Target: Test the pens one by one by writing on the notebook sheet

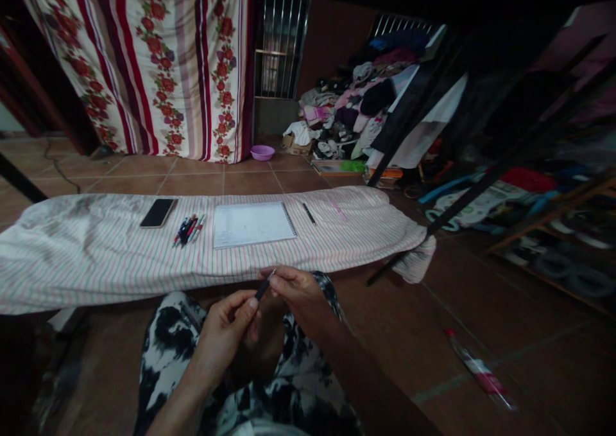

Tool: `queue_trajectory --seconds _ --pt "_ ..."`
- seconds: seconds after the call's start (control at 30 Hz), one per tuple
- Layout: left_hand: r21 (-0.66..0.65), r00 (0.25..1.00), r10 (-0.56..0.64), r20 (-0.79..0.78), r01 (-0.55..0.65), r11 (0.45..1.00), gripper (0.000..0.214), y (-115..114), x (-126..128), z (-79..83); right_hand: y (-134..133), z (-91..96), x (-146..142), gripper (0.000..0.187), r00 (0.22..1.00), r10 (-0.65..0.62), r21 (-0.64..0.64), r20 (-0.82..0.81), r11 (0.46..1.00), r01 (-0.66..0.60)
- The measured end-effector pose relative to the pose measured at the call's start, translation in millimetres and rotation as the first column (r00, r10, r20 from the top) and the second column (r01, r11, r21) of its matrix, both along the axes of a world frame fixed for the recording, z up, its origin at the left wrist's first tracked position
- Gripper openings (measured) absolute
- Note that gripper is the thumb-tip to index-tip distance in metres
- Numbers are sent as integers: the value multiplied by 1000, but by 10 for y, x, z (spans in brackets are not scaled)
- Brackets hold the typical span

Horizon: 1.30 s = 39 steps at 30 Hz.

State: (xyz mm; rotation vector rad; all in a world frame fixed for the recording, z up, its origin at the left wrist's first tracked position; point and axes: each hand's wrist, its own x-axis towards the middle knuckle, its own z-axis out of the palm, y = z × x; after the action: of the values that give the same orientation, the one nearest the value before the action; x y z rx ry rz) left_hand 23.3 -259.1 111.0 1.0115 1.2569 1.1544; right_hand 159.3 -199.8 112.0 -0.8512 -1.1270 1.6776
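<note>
Above my lap, both hands pinch one thin dark pen (263, 288). My left hand (226, 330) grips its lower end with closed fingers. My right hand (296, 291) pinches the upper tip. In front of me lies a low board covered in striped cloth (96, 256). On it rest a spiral notebook (253, 224), a bunch of coloured pens (189, 229), a black phone (158, 212) and a single dark pen (308, 214).
A floral curtain (158, 63) hangs at the back left, with a purple bowl (262, 153) on the tiled floor beside it. A heap of clothes (356, 102) fills the back right. Dark metal bars (481, 185) slant across the right. A tube (479, 372) lies on the floor.
</note>
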Motion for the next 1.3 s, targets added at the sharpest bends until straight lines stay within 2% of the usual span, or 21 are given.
queue_trajectory --seconds 0.27,0.47,0.57,0.8,1.07,1.3 --pt "72 995 54 -83 -48 996 36 13 1 -39 -10 3 -14 24 992 -85 27 92 996 83" --pt "-69 994 -2 110 10 998 40 -2 7 -26 -5 0 11 24 1000 14 10 28 1000 -14" --pt "-91 989 -36 143 49 995 40 1 9 -19 0 -14 16 25 999 11 7 39 1000 -12" --pt "-15 999 16 30 -16 1000 40 0 30 -51 -9 -45 -13 26 995 -74 29 60 997 72" --pt "-73 993 -31 111 39 997 42 -24 15 -27 -21 -31 4 26 1000 -10 0 21 1000 10" --pt "13 999 34 -11 -34 999 40 -13 30 -43 -41 -39 -5 22 996 -72 47 56 996 69"
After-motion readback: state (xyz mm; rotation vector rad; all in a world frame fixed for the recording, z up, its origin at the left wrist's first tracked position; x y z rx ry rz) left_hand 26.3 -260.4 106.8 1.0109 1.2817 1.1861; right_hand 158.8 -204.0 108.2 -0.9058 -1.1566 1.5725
